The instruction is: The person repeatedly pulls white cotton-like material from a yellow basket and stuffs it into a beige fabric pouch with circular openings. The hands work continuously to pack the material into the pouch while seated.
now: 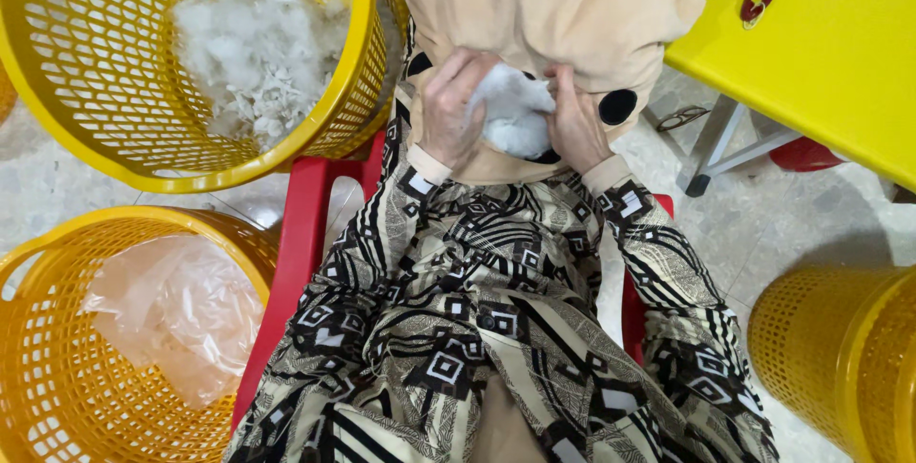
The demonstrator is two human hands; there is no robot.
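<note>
A beige fabric toy skin (563, 5) with black round patches lies across my lap, its opening toward me. My left hand (448, 110) and my right hand (577, 124) both press a clump of white fibre stuffing (513, 110) into that opening. The left fingers curl over the clump from the left, the right fingers pinch it and the fabric edge from the right. My patterned black and cream sleeves reach up from the bottom of the view.
A yellow mesh basket (86, 100) at upper left holds loose white stuffing. Another yellow basket (57, 368) at lower left holds a clear plastic bag. A third yellow basket (840, 358) stands lower right. A yellow table (830, 52) is upper right. I sit on a red chair (296, 234).
</note>
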